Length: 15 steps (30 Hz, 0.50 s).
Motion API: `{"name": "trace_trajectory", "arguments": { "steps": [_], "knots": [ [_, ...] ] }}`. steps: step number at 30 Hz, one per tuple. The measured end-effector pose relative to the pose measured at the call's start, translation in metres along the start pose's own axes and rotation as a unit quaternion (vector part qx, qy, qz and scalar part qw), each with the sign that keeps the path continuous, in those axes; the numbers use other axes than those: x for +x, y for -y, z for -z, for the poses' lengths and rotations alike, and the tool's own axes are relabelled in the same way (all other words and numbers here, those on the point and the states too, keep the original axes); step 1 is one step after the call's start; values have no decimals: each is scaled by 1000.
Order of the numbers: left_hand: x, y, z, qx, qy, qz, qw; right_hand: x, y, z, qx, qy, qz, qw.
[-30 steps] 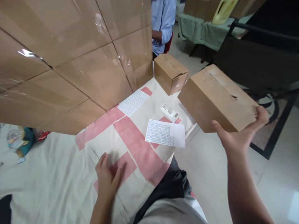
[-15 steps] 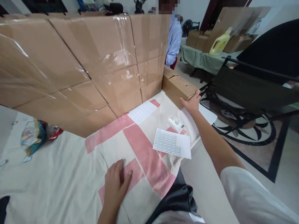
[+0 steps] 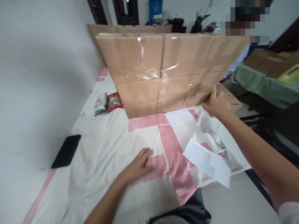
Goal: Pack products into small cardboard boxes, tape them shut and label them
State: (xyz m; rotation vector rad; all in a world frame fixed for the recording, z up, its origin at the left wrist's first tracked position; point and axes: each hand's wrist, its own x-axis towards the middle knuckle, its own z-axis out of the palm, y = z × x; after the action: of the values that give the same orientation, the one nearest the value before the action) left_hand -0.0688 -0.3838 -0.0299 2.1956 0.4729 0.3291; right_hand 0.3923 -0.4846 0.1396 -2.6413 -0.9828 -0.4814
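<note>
My left hand point(image 3: 140, 163) lies flat with fingers spread on the white and pink cloth point(image 3: 112, 146), holding nothing. My right hand point(image 3: 216, 104) reaches forward and rests against a small cardboard box point(image 3: 230, 98) at the right end of a tall wall of taped cardboard boxes point(image 3: 163, 65). Its fingers are blurred by motion. A sheet of small labels point(image 3: 203, 157) lies on the cloth near my right forearm, and a second label sheet point(image 3: 179, 116) lies at the foot of the box wall.
A black phone point(image 3: 66, 151) lies at the cloth's left edge by a white wall. Snack packets point(image 3: 107, 102) sit left of the boxes. Another person stands behind the boxes at the right. A green-covered table point(image 3: 261, 85) with boxes stands far right.
The view has swung left. My right hand, which held a box a second ago, set it by the stack and stays on it. My left hand stays flat on the cloth.
</note>
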Motion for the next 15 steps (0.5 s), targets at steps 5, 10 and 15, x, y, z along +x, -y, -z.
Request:
{"name": "trace_trajectory", "arguments": {
  "steps": [5, 10, 15],
  "knots": [
    [42, 59, 108, 15, -180, 118, 977, -49, 180, -17, 49, 188, 360, 913],
    [90, 127, 215, 102, -390, 208, 891, -94, 370, -37, 93, 179, 539, 818],
    [130, 175, 255, 118, -418, 248, 866, -41, 498, -62, 82, 106, 355, 925]
  ]
}}
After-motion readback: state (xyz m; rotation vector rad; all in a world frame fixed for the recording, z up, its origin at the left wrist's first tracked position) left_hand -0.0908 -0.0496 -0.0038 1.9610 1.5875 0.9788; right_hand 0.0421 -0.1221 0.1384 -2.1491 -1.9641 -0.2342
